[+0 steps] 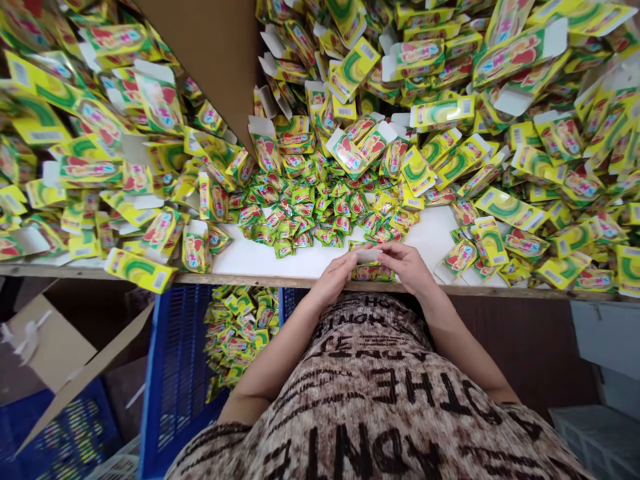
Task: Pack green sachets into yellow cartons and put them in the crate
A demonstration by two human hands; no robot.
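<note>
A small box (369, 255) is at the front edge of the white counter (250, 261), its pale end facing up. The left hand (336, 277) grips it from one side and the right hand (410, 268) from the other, the fingers of each closed on it and the two hands close together. Just beyond lies a heap of green and yellow sachets (300, 210). Piles of yellow boxes (505, 207), many with white flaps open, lie around it to the left, right and behind. A brown cardboard panel (210, 53) slants down between the piles. Below the counter, to the left, is a blue crate (173, 373) with yellow-green packs (243, 327) beside its wall.
</note>
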